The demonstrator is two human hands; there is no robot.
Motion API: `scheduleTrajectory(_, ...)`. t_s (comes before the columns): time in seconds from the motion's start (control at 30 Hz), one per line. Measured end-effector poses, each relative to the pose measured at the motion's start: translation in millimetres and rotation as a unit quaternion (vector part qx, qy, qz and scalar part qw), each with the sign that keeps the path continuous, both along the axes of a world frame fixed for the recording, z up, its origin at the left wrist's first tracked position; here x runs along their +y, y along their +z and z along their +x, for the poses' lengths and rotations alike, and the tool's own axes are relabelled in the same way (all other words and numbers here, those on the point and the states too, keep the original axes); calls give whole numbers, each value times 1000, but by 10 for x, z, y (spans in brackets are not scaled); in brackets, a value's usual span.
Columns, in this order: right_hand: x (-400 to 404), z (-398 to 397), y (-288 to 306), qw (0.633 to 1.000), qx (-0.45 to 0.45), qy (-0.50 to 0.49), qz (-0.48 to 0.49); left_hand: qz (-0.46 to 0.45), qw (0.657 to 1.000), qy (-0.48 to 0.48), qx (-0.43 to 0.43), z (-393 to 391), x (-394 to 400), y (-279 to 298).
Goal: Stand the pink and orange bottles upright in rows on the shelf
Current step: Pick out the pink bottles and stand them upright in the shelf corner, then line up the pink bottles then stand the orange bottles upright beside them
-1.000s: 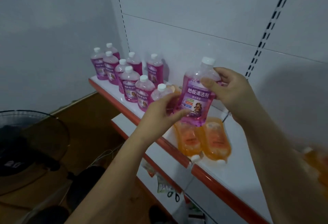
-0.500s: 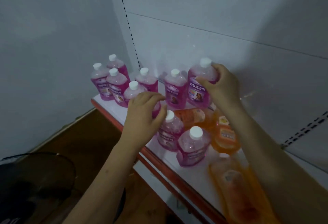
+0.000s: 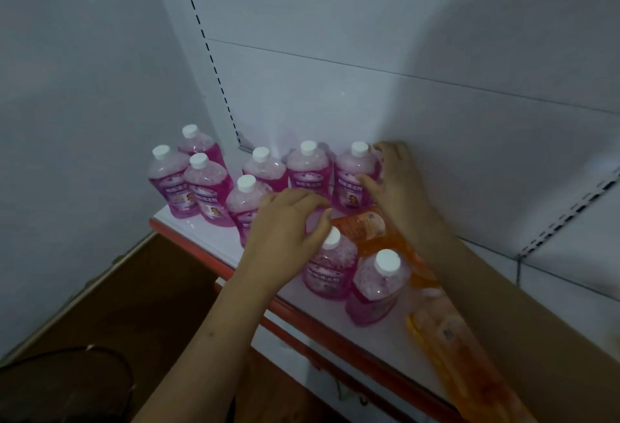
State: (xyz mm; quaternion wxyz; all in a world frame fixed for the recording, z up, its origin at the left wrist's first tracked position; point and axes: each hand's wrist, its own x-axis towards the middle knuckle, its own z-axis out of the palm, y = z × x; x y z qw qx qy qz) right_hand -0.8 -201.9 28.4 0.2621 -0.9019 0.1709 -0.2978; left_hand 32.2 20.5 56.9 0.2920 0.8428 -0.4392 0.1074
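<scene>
Several pink bottles with white caps stand upright in two rows on the white shelf (image 3: 208, 238). My right hand (image 3: 396, 187) grips the pink bottle (image 3: 350, 184) at the right end of the back row, thumb across its label. My left hand (image 3: 285, 224) curls over the top of a front-row pink bottle (image 3: 313, 223), which is mostly hidden under it. Two more pink bottles (image 3: 330, 271) (image 3: 379, 285) stand near the front edge. One orange bottle (image 3: 365, 226) lies flat behind them, another orange bottle (image 3: 453, 345) lies at the front right under my forearm.
The shelf has a red front edge (image 3: 302, 318) and a white back panel with a slotted upright (image 3: 214, 70). A lower white shelf (image 3: 285, 342) sticks out beneath. A dark round fan (image 3: 67, 385) sits on the brown floor at the lower left.
My right hand carried the pink bottle from mid-air to the right end of the back row and stood it there. My left hand let go of it and moved onto a front-row bottle.
</scene>
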Motion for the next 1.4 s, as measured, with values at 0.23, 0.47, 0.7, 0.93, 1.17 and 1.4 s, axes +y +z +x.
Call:
scheduleTrajectory(0.23,14,-226,-19,938,246,234,-69,-46,999,-20,12,-3,19,-28)
scheduleTrajectory(0.47,61,95,-305,852,399,303,-150,-41,999,-32,5,8,59,-58)
scheduleTrajectory(0.7,-2,22,-119,900,324,287,-53,-42,997,-56,17,31,89,-17)
scheduleTrajectory(0.93,-87,-339,863,951,107,206,205,-172,970,-13,170,96,91,271)
scheduleTrajectory(1.17,299,-406,1217,786,-23,386,482,-179,767,-179,590,73,-83,652)
scheduleTrajectory(1.4,526,-758,1524,909,-16,226,350,-206,809,-194,515,-49,49,697)
